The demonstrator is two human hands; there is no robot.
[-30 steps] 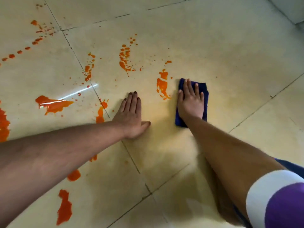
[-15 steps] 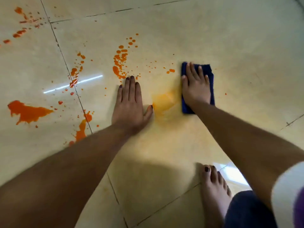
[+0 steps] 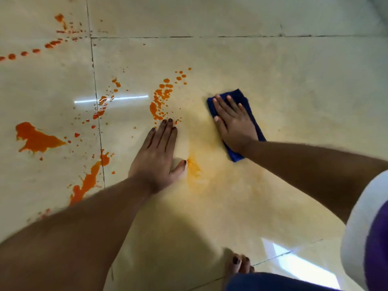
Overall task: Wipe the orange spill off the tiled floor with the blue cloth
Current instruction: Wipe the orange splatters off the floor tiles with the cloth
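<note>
A folded blue cloth (image 3: 247,101) lies on the cream tiled floor (image 3: 283,70), and my right hand (image 3: 233,122) presses flat on it with straight fingers. My left hand (image 3: 157,156) rests flat on the floor to the left, fingers together. Between the hands runs a pale orange smear (image 3: 195,171). Bright orange spill (image 3: 160,101) dots the tile just beyond my left fingertips. A large orange puddle (image 3: 34,138) sits far left, and a long orange streak (image 3: 88,181) lies beside my left forearm.
A trail of orange drops (image 3: 31,51) crosses the upper left tile. My bare foot (image 3: 240,264) stands at the bottom, near a bright window reflection (image 3: 302,267). Dark grout lines (image 3: 210,36) divide the tiles. The tile to the right of the cloth shows only faint yellow staining.
My right hand has slid the cloth over the orange patch beside it, leaving a pale smear, then turned the cloth at an angle. My left hand stays planted; the view shifted.
</note>
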